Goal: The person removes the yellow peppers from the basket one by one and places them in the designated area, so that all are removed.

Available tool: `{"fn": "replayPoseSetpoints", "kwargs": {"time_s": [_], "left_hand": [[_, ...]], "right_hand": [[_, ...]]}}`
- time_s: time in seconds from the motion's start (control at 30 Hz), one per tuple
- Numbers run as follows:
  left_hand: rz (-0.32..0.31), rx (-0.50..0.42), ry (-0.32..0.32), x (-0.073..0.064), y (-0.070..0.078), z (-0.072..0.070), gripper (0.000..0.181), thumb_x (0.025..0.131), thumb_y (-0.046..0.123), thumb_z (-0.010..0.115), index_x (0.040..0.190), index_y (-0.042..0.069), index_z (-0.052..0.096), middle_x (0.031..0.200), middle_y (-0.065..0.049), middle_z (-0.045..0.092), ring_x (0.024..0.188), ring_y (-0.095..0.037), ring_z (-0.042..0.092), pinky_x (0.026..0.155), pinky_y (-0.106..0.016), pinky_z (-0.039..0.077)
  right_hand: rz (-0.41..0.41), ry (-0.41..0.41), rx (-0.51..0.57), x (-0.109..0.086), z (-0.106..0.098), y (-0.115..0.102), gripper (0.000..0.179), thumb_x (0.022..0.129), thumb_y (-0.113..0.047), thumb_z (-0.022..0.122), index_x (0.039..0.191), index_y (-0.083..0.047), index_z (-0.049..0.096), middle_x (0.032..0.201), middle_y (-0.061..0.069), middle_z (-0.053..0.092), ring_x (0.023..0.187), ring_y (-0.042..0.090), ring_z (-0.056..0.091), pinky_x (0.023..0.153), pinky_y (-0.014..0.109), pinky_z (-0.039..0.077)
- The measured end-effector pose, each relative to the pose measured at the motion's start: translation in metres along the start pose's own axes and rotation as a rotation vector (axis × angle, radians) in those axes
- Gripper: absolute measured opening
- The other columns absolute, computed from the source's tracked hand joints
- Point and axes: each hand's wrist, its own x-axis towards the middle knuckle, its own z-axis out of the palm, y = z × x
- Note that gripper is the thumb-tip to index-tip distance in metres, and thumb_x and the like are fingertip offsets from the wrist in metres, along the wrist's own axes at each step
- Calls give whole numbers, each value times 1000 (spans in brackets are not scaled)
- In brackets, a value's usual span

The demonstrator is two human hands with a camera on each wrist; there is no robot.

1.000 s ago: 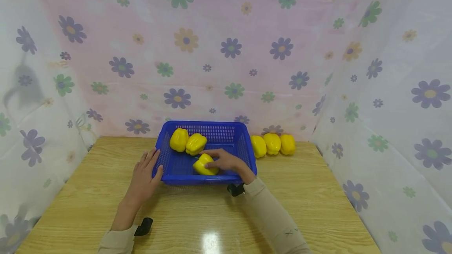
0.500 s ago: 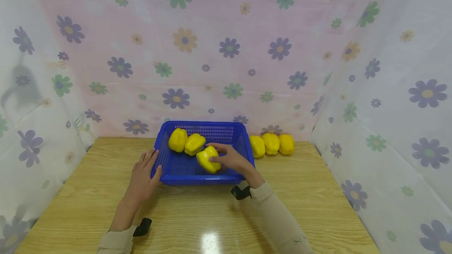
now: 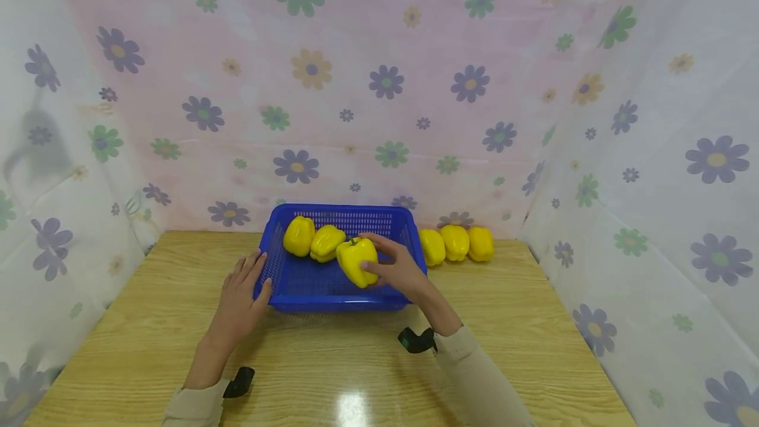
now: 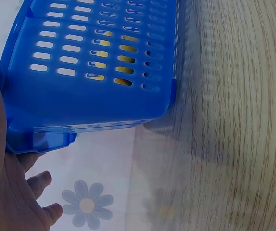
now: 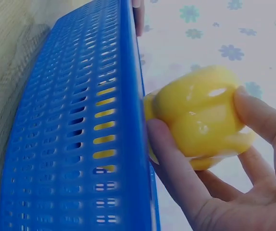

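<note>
My right hand [image 3: 406, 273] grips a yellow bell pepper [image 3: 354, 259], raised over the right half of a blue plastic basket [image 3: 344, 302] with its green stem upward. In the right wrist view, the thumb and fingers wrap around the held bell pepper [image 5: 203, 113] level with the basket's rim. My left hand [image 3: 238, 298] rests against the basket's left end, fingers mostly straight. The left wrist view has the hand [image 4: 10, 197] at the rim with fingertips beyond it. Two more bell peppers, one far left [image 3: 299, 236] and its neighbour [image 3: 327, 243], lie inside the basket.
Three yellow bell peppers [image 3: 455, 243] stand in a row on the wooden table [image 3: 332, 368], just right of the basket. Flowered cloth [image 3: 350, 97] hangs behind the table and along both sides. A black device [image 3: 416, 340] is strapped at each wrist.
My right hand has lifted the bell pepper from low in the basket, moving it slightly right and tilting its stem upward. The left hand has stayed on the basket's end.
</note>
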Motion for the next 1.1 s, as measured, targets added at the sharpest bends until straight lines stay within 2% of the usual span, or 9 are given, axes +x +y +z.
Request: {"fn": "replayPoseSetpoints", "kwargs": {"time_s": [0.23,0.37,0.6,0.77,0.9,1.1], "left_hand": [[-1,-4,0,-1,2,-1,59,105,20,50,157,-3,33,163,-27,27,150,-54,17,113,-77,14],[-5,-12,-3,-1,3,-2,59,105,20,50,157,-3,33,163,-27,27,150,-54,15,113,-78,13],[1,-7,3,0,1,-1,58,105,20,50,157,-3,34,163,-27,28,150,-54,17,113,-78,13],[2,-12,8,0,2,-2,58,105,20,50,156,-4,34,162,-27,29,149,-55,17,113,-77,13],[2,-12,7,0,3,-2,58,105,20,50,156,-4,34,162,-28,29,149,-56,18,113,-77,14],[-2,-13,7,0,2,-1,58,105,20,50,156,-3,34,163,-27,28,150,-55,17,113,-77,13]], "right_hand": [[-35,47,50,-19,-1,-6,59,100,-14,67,154,-22,46,155,16,45,124,42,62,85,60,57],[-56,113,36,-28,-2,-5,57,99,-13,67,153,-20,48,153,16,47,121,42,64,83,59,58],[-50,224,-6,-43,1,-5,56,98,-11,69,150,-21,51,156,12,45,123,42,61,76,44,63],[-65,247,-41,-51,0,-2,58,97,-12,70,150,-23,51,156,10,46,122,41,61,75,41,63],[-81,255,-26,-58,-2,2,60,98,-13,69,153,-22,48,152,16,50,117,39,63,74,42,63],[-58,278,-11,-66,-9,6,60,97,-16,70,153,-24,48,144,22,56,115,36,63,78,47,63]]}}
